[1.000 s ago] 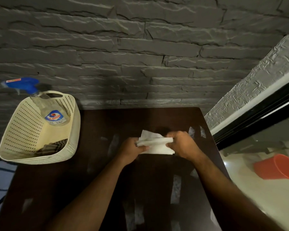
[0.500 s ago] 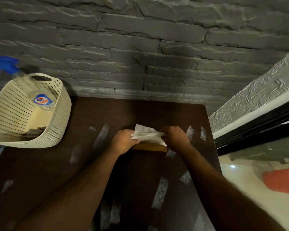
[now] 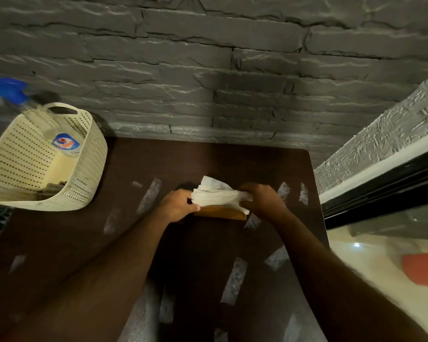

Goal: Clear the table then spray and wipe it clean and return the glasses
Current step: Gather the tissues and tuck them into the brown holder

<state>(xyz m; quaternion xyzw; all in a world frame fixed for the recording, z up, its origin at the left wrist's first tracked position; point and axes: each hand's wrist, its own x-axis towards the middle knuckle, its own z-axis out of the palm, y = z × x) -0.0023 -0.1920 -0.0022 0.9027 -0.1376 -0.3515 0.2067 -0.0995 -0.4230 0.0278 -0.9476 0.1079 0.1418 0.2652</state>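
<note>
White paper napkins, a soft crumpled stack, sit in a wooden holder toward the far right of the dark brown surface. Both hands curl round the stack: the left hand pinches its left end with the thumb across the front, and the right hand grips the right end, its fingertips buried in the paper. Only the holder's curved front edge shows; the rest is hidden under the napkins and hands.

At the far left corner a cream perforated basket holds 1 spray bottle, whose blue trigger head is blurred and partly cut off by the frame's left edge. Something dark lies in the basket's bottom, too dim to identify. Pale streaks mark the surface. An orange object on the floor at right is cut off and blurred.
</note>
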